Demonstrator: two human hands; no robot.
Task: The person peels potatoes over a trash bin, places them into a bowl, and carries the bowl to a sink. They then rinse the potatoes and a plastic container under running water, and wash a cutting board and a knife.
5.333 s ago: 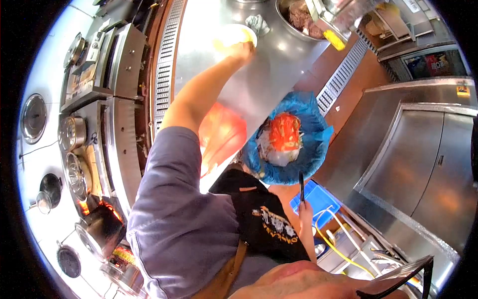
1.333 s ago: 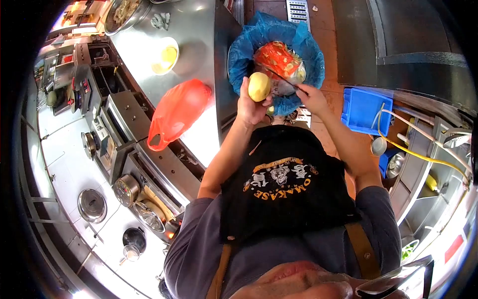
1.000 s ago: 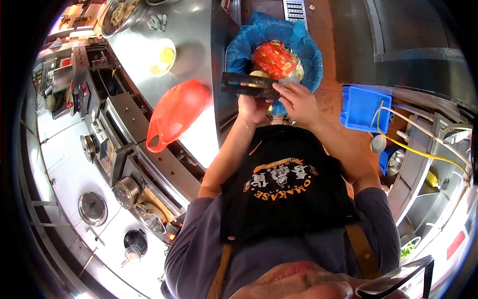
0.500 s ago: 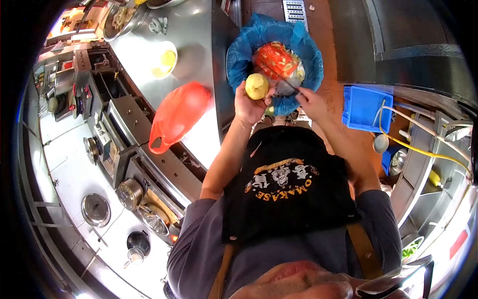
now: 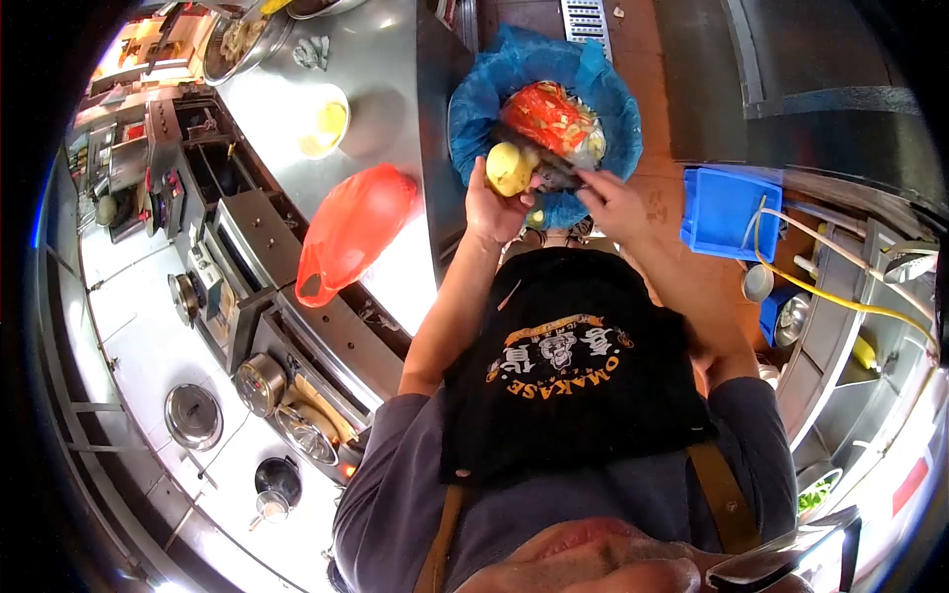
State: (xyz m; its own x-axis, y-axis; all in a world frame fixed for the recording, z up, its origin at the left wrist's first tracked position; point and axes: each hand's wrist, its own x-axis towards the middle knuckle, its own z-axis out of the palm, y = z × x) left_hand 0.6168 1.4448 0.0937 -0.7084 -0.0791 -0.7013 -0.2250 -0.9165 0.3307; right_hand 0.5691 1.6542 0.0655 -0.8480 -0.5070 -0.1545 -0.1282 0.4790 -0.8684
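My left hand (image 5: 490, 215) is wrapped round a pale yellow peeled potato (image 5: 508, 168), held over the near side of a bin with a blue plastic liner (image 5: 615, 104). My right hand (image 5: 614, 206) grips a knife (image 5: 560, 178), its dark blade smeared by motion and reaching toward the potato. Inside the bin, below both hands, lie a red plastic bag (image 5: 544, 117) and scattered peelings.
On the steel counter (image 5: 381, 59) to the left are a knotted red bag (image 5: 356, 232), a bowl of yellow pieces (image 5: 324, 124) and a crumpled cloth (image 5: 312, 52). A blue crate (image 5: 727, 212) and a yellow hose (image 5: 840, 306) are at the right.
The potato has turned and tilted slightly in my left hand. My right hand has shifted a little, and the knife blade has swung lower and become blurred.
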